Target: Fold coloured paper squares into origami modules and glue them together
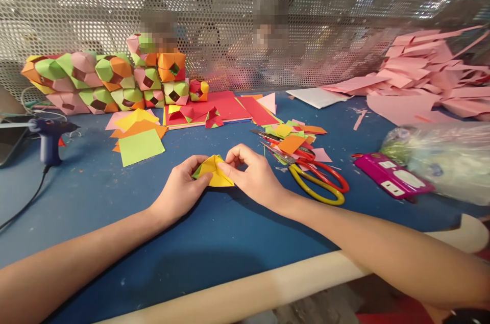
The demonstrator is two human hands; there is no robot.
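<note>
Between my two hands is a folded yellow paper piece (215, 172), with a bit of green paper showing at its left end. My left hand (184, 183) pinches that left end between thumb and fingers. On the other side, my right hand (248, 173) has its thumb and bent fingers closed on the upper right edge. Both hands are just above the blue table (184, 257). Beyond them, two small folded red paper pieces, one with yellow (181, 114) and one with green (214, 118), lie by a stack of red paper sheets (222, 102).
Scissors with yellow (317, 186) and red handles lie to the right among paper scraps (293, 143). Farther right are a magenta power strip (394, 176), a clear plastic bag (455, 160) and pink strips (421, 69). A glue gun (51, 140), square papers (141, 145) and stacked paper balls (115, 71) stand left.
</note>
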